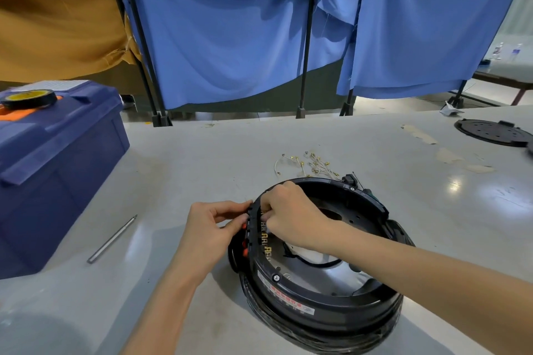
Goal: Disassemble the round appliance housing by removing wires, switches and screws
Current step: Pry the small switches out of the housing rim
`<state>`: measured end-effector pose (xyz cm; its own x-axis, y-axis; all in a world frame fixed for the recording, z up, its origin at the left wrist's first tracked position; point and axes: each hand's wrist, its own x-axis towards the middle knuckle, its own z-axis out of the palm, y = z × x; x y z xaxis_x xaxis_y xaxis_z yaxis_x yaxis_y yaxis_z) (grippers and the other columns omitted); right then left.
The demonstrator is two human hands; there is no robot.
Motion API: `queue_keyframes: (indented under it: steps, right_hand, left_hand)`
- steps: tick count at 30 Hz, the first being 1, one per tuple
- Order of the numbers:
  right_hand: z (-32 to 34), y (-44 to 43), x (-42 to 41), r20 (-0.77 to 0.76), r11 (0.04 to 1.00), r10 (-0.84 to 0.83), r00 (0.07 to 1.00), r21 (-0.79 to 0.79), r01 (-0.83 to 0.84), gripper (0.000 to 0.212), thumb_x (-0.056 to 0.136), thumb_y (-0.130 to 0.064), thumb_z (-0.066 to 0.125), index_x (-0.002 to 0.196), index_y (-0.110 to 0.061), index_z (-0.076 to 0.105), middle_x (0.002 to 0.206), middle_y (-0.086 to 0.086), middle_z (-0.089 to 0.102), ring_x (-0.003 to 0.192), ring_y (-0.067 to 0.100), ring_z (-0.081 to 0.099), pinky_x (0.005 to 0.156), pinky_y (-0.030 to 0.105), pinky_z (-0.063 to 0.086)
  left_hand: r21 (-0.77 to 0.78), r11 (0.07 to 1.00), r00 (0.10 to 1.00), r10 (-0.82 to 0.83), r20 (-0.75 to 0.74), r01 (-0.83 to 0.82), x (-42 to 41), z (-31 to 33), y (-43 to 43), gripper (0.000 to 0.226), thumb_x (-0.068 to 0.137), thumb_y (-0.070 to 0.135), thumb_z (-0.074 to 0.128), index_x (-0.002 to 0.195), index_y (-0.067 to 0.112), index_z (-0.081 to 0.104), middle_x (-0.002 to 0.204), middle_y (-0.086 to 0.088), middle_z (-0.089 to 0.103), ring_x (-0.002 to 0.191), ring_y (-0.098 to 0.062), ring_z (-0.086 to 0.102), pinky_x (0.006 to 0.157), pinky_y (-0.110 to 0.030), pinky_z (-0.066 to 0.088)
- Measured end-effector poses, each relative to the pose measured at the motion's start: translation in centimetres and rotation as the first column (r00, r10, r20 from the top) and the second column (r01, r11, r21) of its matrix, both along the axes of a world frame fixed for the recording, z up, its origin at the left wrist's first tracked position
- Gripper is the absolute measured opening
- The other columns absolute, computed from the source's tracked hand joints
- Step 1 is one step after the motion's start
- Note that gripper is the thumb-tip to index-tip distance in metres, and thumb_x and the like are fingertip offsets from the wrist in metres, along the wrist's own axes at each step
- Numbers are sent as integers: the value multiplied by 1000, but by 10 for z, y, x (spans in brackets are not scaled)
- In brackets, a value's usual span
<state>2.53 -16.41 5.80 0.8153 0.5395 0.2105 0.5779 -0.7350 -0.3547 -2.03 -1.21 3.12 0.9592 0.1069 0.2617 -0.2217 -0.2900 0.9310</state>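
Covering the foreground, grey table (288, 138), worn patches at right. Blue curtains (230, 37) and mustard cloth (57, 23) hang on black stands behind. Blue toolbox (57, 158) at left, black tape roll (28, 98) on its lid. Metal rod (112, 239) lies beside the toolbox. Black disc (487, 132) far right. Round housing (317, 297) sits centre-right, open side up, loose wires (311, 164) just beyond it. Left hand (213, 225) pinches the rim's outside by the orange switches (245, 245). Right hand (288, 216) is inside the rim directly opposite, fingers curled on it; exact part pinched is hidden.
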Motion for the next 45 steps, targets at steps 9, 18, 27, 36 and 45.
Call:
queue_keyframes:
  steps: [9,18,27,36,45]
  right_hand:
    - [-8,-2,1,-208,955,-41,977,279,100,12,75,6,51,66,13,56,49,22,52,35,24,54,39,25,40]
    - [2,-15,7,-398,950,102,912,311,30,14,86,-4,60,76,6,65,45,3,58,36,14,54,41,24,46]
    - [6,-12,4,-17,996,82,997,-45,-82,15,75,-5,56,64,5,57,56,23,50,51,24,36,48,33,30]
    - [-9,1,4,11,999,-10,1000,34,9,9,62,3,49,54,4,44,55,19,34,58,26,25,52,34,23]
    - [-16,5,-1,-162,938,-56,985,330,108,8,55,12,42,48,8,41,55,14,25,59,20,20,52,30,17]
  left_hand:
    - [6,1000,1000,-11,-18,11,0,2,-2,38,84,-7,64,83,30,73,83,19,74,82,1,69,72,-8,50]
    - [150,988,1000,-23,1,22,1,4,1,35,85,-4,64,88,30,73,87,16,73,86,6,66,80,-10,47]
    - [372,927,998,32,57,-50,-1,3,3,30,80,-3,66,94,23,74,85,17,69,88,3,64,81,-24,54]
    - [396,910,990,78,119,-119,0,0,-4,36,74,-12,61,91,17,74,81,10,69,79,-8,65,68,-24,50]
    - [383,911,985,104,141,-151,1,3,-12,28,74,-12,62,88,9,75,81,2,70,82,-14,65,75,-32,53]
